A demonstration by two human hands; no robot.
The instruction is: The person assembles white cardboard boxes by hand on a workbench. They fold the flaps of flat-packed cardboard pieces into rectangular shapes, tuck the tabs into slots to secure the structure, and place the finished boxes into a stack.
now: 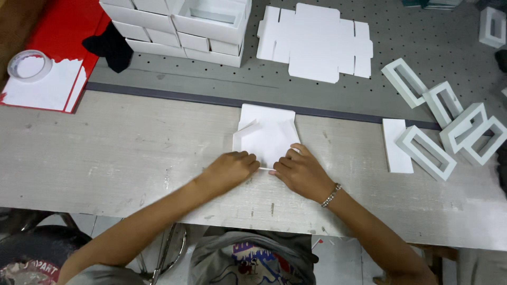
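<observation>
Fingertips of both my hands, left point(232, 168) and right point(297, 170), curl down, pinning the white card blank's point(268, 132) near edge flat on the counter point(121, 153) to crease it.

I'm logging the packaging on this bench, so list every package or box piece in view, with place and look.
Half-folded white card carton blank: centre, under left hand and right hand.
Flat white die-cut card sheets: top centre, notched edges.
Stacked finished white boxes: top left; one shows a window opening.
White rectangular window frames: right, scattered.
Red-and-white flat sheet: far left.
</observation>
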